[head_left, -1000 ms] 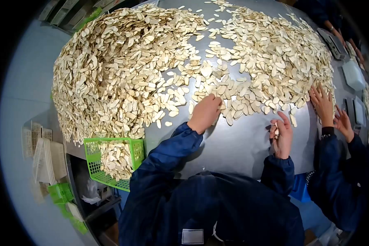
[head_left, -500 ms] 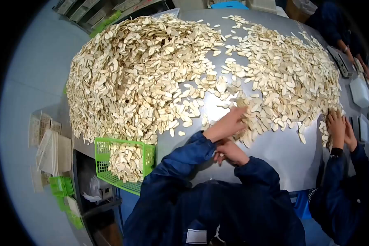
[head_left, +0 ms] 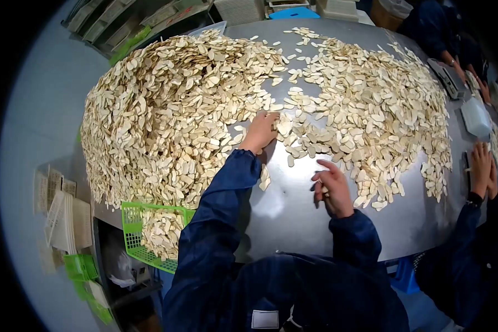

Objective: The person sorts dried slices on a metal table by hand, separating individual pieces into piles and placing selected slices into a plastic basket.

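Note:
Pale flat slices lie in a tall heap (head_left: 160, 122) on the left and a lower spread (head_left: 382, 105) on the right of a metal table (head_left: 282, 216). My left hand (head_left: 261, 131) reaches between them, its bent fingertips on slices near the middle; what they may grip is hidden. Above the bare metal near the front, my right hand (head_left: 334, 188) is curled, with a bit of pale slice showing between thumb and fingers. A green basket (head_left: 128, 232) partly filled with slices hangs at the front left edge, left of my sleeve.
A co-worker's hands (head_left: 482, 169) are at the right, near a white tray (head_left: 476, 117) and a scale (head_left: 447, 78). Another person's arm (head_left: 454, 58) shows at the far right. Stacked white baskets (head_left: 71, 218) stand at the lower left, shelves (head_left: 108, 25) behind.
My left hand has moved left, away from the right spread. My right hand has come away from beside it, to the right. More slices lie near the front of the spread. The co-worker's hands moved right.

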Demonstrator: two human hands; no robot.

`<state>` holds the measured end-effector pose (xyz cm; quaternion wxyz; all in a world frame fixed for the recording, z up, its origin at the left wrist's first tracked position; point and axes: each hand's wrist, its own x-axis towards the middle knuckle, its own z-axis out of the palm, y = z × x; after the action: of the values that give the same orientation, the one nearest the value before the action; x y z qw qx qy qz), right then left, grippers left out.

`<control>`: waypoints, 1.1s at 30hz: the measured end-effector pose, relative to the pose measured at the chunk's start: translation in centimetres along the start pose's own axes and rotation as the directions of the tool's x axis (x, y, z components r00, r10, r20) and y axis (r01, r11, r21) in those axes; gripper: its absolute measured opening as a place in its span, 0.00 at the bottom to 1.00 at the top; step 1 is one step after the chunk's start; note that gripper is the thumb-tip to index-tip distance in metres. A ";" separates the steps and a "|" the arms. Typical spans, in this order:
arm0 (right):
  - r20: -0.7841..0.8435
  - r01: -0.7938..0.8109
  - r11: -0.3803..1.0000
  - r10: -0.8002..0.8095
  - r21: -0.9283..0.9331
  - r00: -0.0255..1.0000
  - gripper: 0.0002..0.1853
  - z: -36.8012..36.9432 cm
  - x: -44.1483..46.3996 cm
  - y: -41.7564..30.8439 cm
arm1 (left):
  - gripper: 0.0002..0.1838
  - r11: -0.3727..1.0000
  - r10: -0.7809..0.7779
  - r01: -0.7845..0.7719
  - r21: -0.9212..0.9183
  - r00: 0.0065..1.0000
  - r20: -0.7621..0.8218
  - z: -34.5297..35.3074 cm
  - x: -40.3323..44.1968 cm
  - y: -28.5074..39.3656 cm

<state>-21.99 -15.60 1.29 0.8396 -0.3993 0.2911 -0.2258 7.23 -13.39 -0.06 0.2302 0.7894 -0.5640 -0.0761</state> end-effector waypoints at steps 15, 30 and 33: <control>0.141 -0.153 0.985 0.163 -0.076 0.977 0.13 1.5 -0.1 2.6 | 0.18 0.720 -0.070 0.297 -0.627 0.930 0.361 -2.1 -3.0 1.6; 0.519 -0.265 0.919 0.384 -0.291 0.764 0.25 3.1 -1.7 5.4 | 0.21 0.736 -0.043 0.261 -0.624 0.939 0.342 -1.9 -1.0 4.1; 0.504 -0.294 0.916 0.397 -0.274 0.767 0.25 3.1 -1.8 5.3 | 0.20 0.876 -0.154 0.282 -0.391 0.932 0.327 -2.3 -2.0 3.4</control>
<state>-20.46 -9.74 -0.77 0.8750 -0.4600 0.1253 0.0842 4.48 -11.80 3.24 0.3050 0.7582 -0.4669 -0.3378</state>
